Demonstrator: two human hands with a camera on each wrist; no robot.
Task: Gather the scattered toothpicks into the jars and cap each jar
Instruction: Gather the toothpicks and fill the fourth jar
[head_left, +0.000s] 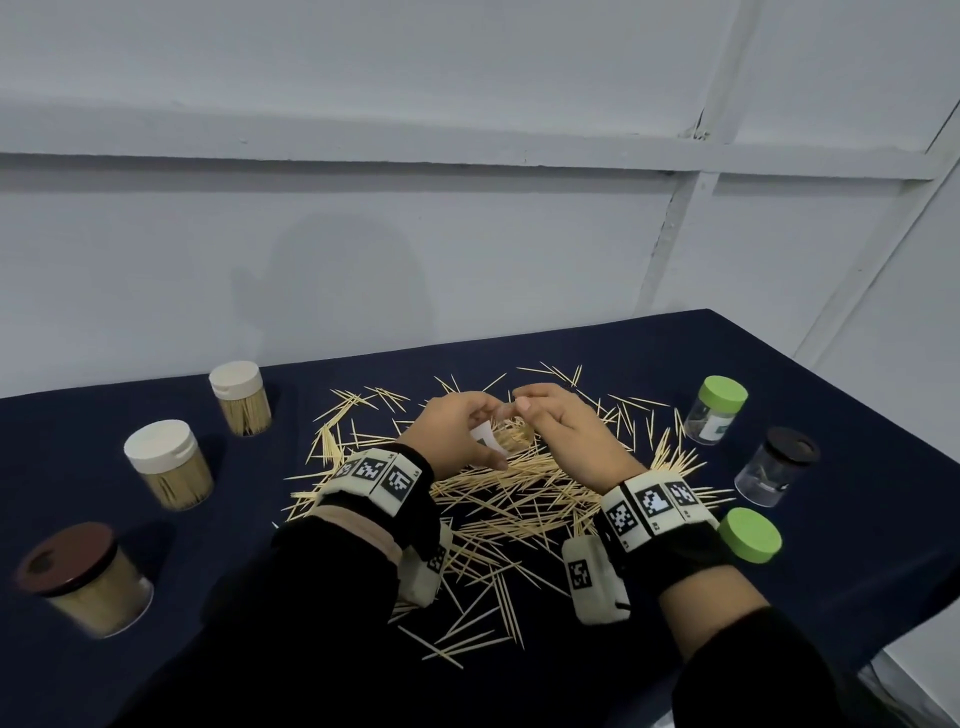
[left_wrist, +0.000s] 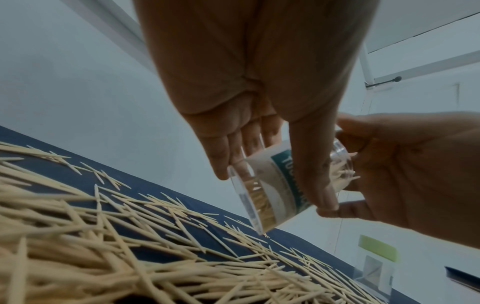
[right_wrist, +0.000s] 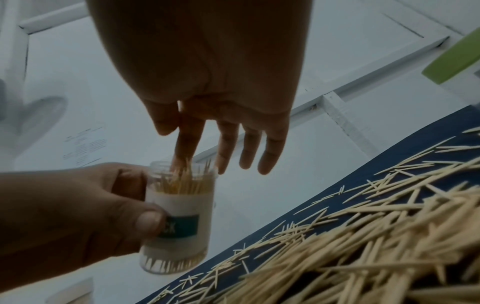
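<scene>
Toothpicks (head_left: 519, 499) sprawl over my navy worktop (head_left: 649, 353); above them my left hand (head_left: 457, 431) grips the labelled clear jar (right_wrist: 179, 218), while my right hand's (head_left: 566, 421) relaxed fingers (right_wrist: 184, 148) poke toothpicks into its mouth. 1 green cap (head_left: 750, 534) lies nearby.

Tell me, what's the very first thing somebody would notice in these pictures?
Probably the big messy heap of toothpicks spread over the middle of the dark blue tablecloth. Just above it, the left hand grips a small clear jar while the right hand pokes toothpicks into its open top. A bright green lid lies alone near the right wrist.
</scene>
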